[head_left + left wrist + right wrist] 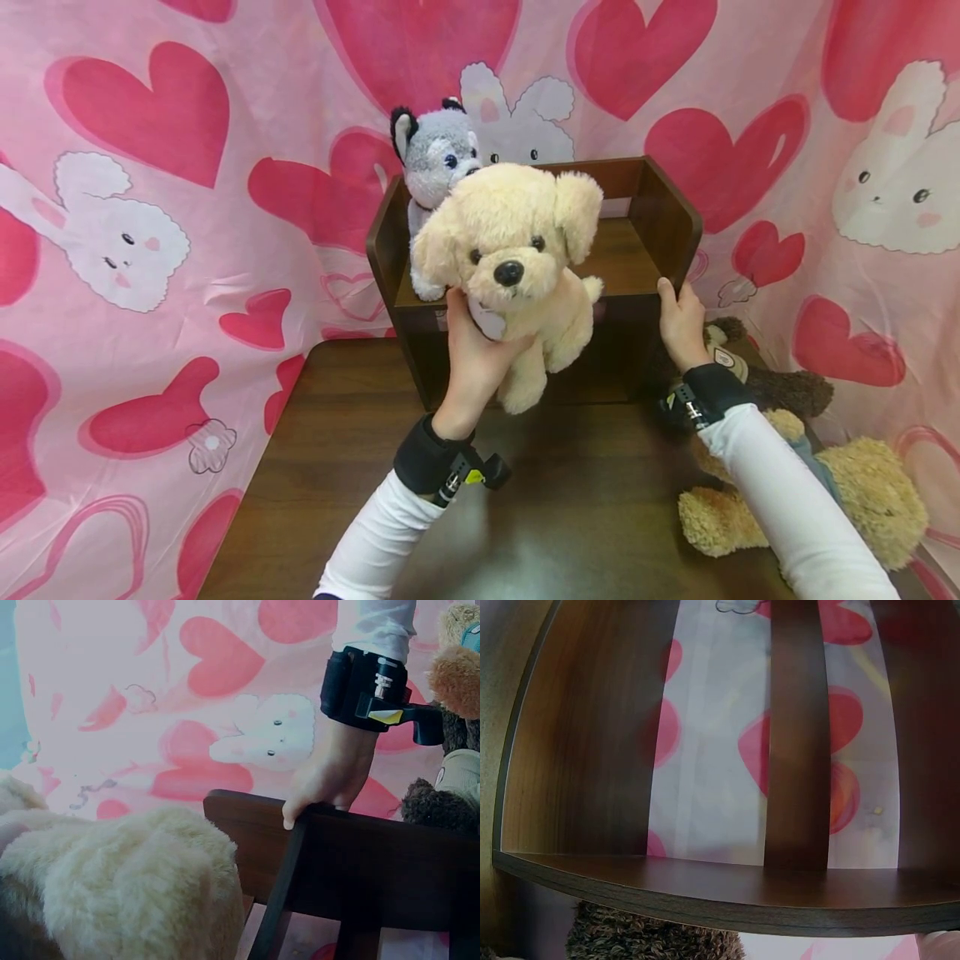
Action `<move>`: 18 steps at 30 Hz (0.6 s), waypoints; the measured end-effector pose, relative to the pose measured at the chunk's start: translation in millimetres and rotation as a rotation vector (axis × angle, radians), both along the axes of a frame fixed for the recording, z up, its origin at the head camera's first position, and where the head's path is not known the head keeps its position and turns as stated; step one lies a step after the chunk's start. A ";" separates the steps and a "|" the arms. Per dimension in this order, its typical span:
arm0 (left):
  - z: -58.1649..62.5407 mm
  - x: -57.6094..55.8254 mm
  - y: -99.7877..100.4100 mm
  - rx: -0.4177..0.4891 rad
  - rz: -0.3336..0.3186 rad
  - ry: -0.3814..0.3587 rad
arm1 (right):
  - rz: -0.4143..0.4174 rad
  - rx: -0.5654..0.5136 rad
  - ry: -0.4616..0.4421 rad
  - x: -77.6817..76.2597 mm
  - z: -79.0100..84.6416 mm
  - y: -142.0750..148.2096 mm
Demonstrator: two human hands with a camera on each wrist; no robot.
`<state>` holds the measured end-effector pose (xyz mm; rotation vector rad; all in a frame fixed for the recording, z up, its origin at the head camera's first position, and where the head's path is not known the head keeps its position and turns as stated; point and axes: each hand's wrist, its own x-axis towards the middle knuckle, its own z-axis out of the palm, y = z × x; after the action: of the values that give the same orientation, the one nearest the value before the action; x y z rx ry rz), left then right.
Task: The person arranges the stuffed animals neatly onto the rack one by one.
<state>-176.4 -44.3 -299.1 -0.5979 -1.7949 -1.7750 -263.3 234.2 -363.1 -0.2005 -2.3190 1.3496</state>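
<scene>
My left hand [480, 358] grips a cream plush dog [517, 250] by its chest and holds it up in front of a small brown shelf [517, 358]. The dog's face points toward the head camera, and its furry back [150, 885] fills the lower left of the left wrist view. My right hand [681, 323] holds the shelf's right side panel [671, 221] at its front edge, with the thumb on the near side. A grey and white plush husky [438, 167] sits on the upper board at the left end, partly hidden behind the cream dog.
The shelf stands on a dark wooden table [330, 467]. At the right lie a dark brown plush toy [787, 387] and a tan teddy bear [873, 500], partly behind my right forearm. A pink cloth with hearts and rabbits [150, 108] hangs around the table.
</scene>
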 end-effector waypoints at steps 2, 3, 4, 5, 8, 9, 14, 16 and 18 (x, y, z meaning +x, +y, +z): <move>4.0 -0.5 1.9 0.007 0.008 0.001 | 0.000 0.000 0.003 -0.1 -0.2 0.0; 6.7 0.2 2.9 0.005 0.018 -0.005 | -0.001 0.001 0.004 0.0 -0.1 0.0; 11.1 2.0 4.0 0.006 0.025 -0.011 | -0.002 0.002 0.004 -0.1 -0.1 -0.1; 15.8 4.2 5.2 0.004 0.034 -0.020 | -0.002 0.002 0.005 -0.1 0.0 -0.1; 28.2 10.1 8.5 -0.005 0.057 -0.051 | -0.008 0.003 0.002 -0.2 -0.1 -0.3; 31.9 12.2 9.6 -0.010 0.066 -0.061 | -0.008 0.002 0.000 -0.2 -0.3 -0.3; 24.6 -1.9 13.0 -0.035 0.116 -0.055 | -0.013 0.004 -0.004 -0.2 -1.3 -0.2; 18.5 -10.8 13.8 -0.044 0.137 -0.040 | -0.015 0.005 -0.003 -0.3 -1.6 -0.1; 16.5 -15.8 15.1 -0.051 0.159 -0.031 | -0.019 0.007 -0.002 -0.2 -1.7 -0.1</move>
<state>-192.2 -29.2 -282.6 -0.4368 -1.8586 -1.6450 -263.6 234.1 -364.8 -0.2205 -2.3175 1.3326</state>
